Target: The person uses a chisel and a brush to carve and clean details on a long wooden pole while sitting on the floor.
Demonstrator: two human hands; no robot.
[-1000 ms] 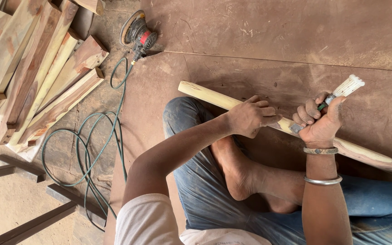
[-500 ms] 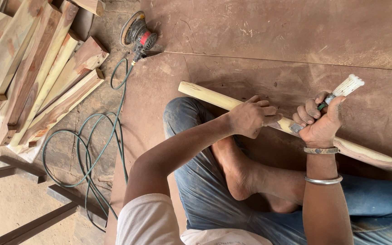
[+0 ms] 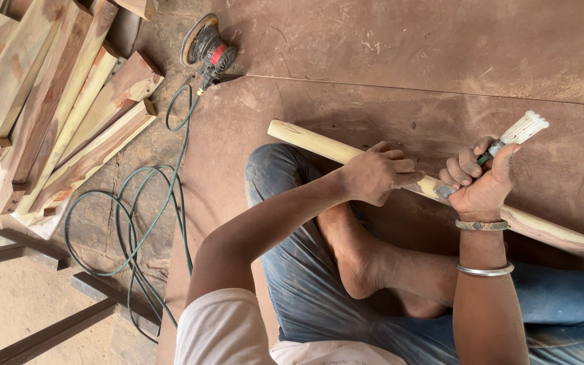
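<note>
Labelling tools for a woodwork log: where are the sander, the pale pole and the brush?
sander point(image 3: 209, 46), head view, on its round body.
pale pole point(image 3: 309, 140), head view, bare upper end.
brush point(image 3: 526, 128), head view, white bristles.

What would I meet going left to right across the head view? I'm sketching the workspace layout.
Stacked wooden planks → coiled green cable → orbital sander → left hand on the pale wooden pole → right hand holding a white-handled tool.

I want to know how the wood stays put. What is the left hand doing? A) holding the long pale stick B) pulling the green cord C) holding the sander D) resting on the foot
A: the left hand grips the long pale stick lying across the lap, while the right hand holds a white-handled tool against it.
</note>
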